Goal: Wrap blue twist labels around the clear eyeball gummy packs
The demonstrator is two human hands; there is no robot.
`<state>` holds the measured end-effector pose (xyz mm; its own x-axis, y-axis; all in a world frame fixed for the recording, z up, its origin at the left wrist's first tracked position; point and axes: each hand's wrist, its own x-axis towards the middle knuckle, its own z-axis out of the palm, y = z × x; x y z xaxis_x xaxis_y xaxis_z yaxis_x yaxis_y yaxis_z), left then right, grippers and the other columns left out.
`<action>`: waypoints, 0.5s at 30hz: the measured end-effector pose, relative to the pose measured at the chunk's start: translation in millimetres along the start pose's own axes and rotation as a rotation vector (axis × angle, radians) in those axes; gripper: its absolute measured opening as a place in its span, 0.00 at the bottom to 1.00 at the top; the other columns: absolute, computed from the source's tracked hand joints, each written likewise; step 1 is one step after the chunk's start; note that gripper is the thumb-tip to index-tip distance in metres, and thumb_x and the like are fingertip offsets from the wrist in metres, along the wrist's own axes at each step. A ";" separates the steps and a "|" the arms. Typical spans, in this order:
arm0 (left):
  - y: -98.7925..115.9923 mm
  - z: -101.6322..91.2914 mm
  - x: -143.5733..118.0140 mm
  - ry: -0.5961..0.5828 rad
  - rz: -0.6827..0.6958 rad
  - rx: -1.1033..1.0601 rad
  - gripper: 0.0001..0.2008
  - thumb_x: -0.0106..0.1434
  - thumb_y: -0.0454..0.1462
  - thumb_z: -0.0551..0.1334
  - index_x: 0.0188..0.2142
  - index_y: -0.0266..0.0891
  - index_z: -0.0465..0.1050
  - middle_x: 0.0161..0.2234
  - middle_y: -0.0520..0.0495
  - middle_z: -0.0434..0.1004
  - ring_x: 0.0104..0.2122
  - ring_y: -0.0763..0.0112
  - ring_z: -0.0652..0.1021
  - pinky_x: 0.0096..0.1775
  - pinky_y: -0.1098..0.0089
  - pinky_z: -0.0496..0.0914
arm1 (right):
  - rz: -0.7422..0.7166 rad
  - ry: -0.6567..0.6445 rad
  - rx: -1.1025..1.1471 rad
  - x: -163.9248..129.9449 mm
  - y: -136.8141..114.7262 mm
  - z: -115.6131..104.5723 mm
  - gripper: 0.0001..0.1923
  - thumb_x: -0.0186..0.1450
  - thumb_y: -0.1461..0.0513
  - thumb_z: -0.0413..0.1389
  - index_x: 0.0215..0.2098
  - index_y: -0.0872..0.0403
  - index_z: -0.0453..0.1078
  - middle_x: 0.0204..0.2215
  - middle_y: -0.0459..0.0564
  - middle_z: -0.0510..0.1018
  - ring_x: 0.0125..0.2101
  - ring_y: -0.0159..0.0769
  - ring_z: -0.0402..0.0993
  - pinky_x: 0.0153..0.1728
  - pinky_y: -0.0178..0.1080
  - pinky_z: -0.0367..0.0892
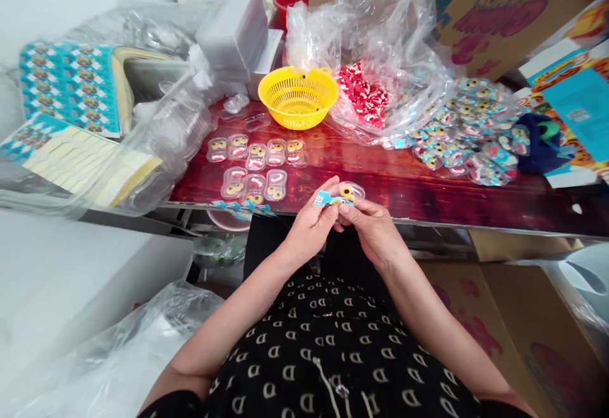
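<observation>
Left hand (310,223) and right hand (378,229) hold a pack (353,189), seemingly labelled.

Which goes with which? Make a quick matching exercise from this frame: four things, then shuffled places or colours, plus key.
1. slotted basket
2. red-and-white pieces
3. pack with blue label
4. eight small packs

A. held by the left hand and right hand
B. in two rows on the table
C. yellow all over
D. in a clear plastic bag

Pairs: 1-C, 2-D, 3-A, 4-B
</observation>
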<state>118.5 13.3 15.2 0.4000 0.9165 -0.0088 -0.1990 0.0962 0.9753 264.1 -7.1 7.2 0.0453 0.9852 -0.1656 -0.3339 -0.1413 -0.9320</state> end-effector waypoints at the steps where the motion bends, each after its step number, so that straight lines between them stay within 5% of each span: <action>1: 0.1 -1.5 -0.3 -0.002 -0.024 -0.024 0.24 0.68 0.42 0.62 0.63 0.45 0.70 0.59 0.38 0.74 0.37 0.69 0.79 0.37 0.69 0.75 | -0.014 0.014 -0.007 -0.3 -0.3 -0.5 0.09 0.54 0.53 0.72 0.30 0.46 0.83 0.25 0.43 0.80 0.26 0.32 0.70 0.33 0.39 0.69; 4: 3.5 -7.4 -0.6 0.062 -0.013 -0.002 0.20 0.68 0.44 0.64 0.58 0.45 0.75 0.51 0.43 0.79 0.41 0.67 0.78 0.42 0.67 0.74 | -0.040 0.057 -0.033 0.2 -1.2 -3.3 0.11 0.52 0.53 0.74 0.32 0.44 0.84 0.32 0.45 0.85 0.35 0.37 0.78 0.45 0.44 0.72; 8: 10.3 -12.5 1.3 0.239 0.125 0.117 0.08 0.67 0.42 0.65 0.37 0.42 0.83 0.42 0.46 0.79 0.43 0.68 0.76 0.49 0.67 0.70 | -0.063 0.070 -0.061 1.0 -0.6 -5.5 0.10 0.53 0.55 0.73 0.33 0.44 0.84 0.36 0.45 0.87 0.39 0.39 0.80 0.51 0.47 0.72; 12: 12.4 -9.7 4.3 0.202 -0.047 -0.162 0.10 0.64 0.44 0.67 0.33 0.40 0.82 0.32 0.50 0.78 0.33 0.72 0.75 0.42 0.69 0.70 | -0.109 0.054 -0.018 -1.6 -0.1 -3.0 0.14 0.55 0.57 0.72 0.40 0.43 0.83 0.41 0.44 0.86 0.43 0.38 0.80 0.52 0.45 0.73; 15: 12.5 -5.7 5.8 0.180 -0.142 -0.338 0.10 0.60 0.44 0.71 0.32 0.39 0.82 0.28 0.51 0.78 0.29 0.75 0.74 0.38 0.71 0.70 | -0.144 0.084 0.017 -4.3 0.2 -1.6 0.10 0.54 0.59 0.73 0.34 0.43 0.81 0.38 0.42 0.85 0.41 0.35 0.79 0.48 0.42 0.75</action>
<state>113.3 22.0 26.0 0.2881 0.9352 -0.2061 -0.4481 0.3219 0.8340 265.4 -11.5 7.2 0.1717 0.9834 -0.0580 -0.3338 0.0027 -0.9426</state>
